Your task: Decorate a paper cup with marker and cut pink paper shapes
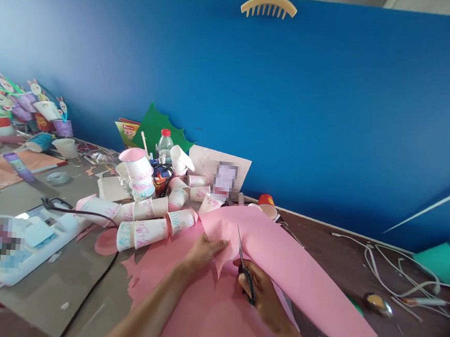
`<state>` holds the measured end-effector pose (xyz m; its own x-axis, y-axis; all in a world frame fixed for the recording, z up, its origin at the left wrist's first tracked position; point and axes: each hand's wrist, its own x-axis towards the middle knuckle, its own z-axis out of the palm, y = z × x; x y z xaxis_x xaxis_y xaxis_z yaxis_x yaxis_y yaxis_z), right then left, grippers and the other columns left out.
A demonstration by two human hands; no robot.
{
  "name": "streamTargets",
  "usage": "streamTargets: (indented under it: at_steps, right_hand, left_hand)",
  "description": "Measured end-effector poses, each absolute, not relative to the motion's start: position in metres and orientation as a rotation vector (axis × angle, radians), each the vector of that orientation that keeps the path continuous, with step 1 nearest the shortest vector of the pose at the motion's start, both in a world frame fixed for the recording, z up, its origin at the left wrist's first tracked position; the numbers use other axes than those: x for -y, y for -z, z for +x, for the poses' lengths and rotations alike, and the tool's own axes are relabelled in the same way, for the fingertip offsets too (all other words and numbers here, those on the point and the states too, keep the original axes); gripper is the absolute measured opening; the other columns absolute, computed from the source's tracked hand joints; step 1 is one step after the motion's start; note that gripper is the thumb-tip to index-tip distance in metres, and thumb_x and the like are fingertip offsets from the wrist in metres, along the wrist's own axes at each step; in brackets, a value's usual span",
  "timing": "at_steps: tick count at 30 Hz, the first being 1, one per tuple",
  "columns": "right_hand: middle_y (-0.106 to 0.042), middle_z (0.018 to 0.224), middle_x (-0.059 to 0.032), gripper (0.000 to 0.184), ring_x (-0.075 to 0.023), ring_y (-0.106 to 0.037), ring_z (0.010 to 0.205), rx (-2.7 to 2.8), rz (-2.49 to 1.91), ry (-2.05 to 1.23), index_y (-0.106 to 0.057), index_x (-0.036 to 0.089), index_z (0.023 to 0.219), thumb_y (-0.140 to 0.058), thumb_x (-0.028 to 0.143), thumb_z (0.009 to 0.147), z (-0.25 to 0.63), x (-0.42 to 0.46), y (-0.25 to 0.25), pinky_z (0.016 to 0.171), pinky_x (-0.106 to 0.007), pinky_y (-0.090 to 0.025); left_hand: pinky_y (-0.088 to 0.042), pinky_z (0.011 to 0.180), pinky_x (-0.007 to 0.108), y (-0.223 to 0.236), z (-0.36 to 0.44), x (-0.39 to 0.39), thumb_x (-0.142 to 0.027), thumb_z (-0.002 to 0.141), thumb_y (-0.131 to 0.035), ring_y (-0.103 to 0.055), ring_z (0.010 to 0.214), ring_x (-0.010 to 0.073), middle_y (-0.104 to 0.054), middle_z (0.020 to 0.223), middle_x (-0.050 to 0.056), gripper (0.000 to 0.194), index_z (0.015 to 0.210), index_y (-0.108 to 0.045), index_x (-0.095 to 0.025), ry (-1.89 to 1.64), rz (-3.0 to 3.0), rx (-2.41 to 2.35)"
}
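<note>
A large sheet of pink paper [288, 251] curls up from the table, one long flap bending down to the right. My left hand [205, 252] grips the paper near its ragged cut edge, thumb on top. In my right hand [260, 288] is a pair of dark-handled scissors [246, 279], blades pointing up and away against the pink sheet. The blades look nearly closed, and whether paper lies between them I cannot tell. More pink paper [197, 317] spreads flat beneath both forearms.
Decorated paper cups [152, 233] lie in rows left of the paper, others stacked [137, 169] behind. A bottle with a red cap [165, 145] stands at the back. A black cable [97, 283] crosses the table. White cords [395, 280] and a tape measure-like round item [378, 304] lie right.
</note>
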<state>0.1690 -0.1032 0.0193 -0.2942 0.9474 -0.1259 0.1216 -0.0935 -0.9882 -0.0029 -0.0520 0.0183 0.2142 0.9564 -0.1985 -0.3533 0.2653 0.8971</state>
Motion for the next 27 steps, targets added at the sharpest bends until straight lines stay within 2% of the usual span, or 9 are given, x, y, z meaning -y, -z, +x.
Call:
streamTargets:
  at_steps: [13,19,27]
  right_hand:
    - [-0.034,0.059,0.0069,0.053,-0.0114,-0.031,0.055,1.481,-1.232,-1.445,-0.057,0.018,0.101,-0.058,0.065,0.078,0.1678,0.1029,-0.0225,0.050,-0.024,-0.032]
    - [-0.034,0.060,0.0067,0.050,-0.0117,-0.033,0.055,1.534,-1.201,-1.437,-0.055,0.019,0.102,-0.055,0.064,0.081,0.1706,0.1015,-0.0204,0.049,-0.024,-0.030]
    - [-0.033,0.062,0.0061,0.051,-0.0116,-0.031,0.056,1.564,-1.210,-1.412,-0.057,0.018,0.103,-0.054,0.064,0.081,0.1745,0.1005,-0.0177,0.050,-0.024,-0.029]
  left_hand:
    - [-0.047,0.066,0.029,-0.0175,-0.0045,0.0512,-0.041,0.068,-0.075,-0.060,0.070,0.0187,-0.067,0.078,0.007,0.031,0.079,-0.068,-0.012,-1.070,0.897,-0.939]
    - [-0.045,0.060,0.027,-0.0149,-0.0069,0.0496,-0.042,0.069,-0.074,-0.058,0.065,0.0174,-0.066,0.072,0.005,0.030,0.076,-0.068,-0.013,-1.045,0.922,-0.973]
    - [-0.047,0.060,0.028,-0.0189,-0.0067,0.0514,-0.043,0.067,-0.076,-0.059,0.066,0.0188,-0.067,0.074,0.008,0.035,0.079,-0.068,-0.012,-1.060,0.897,-0.938]
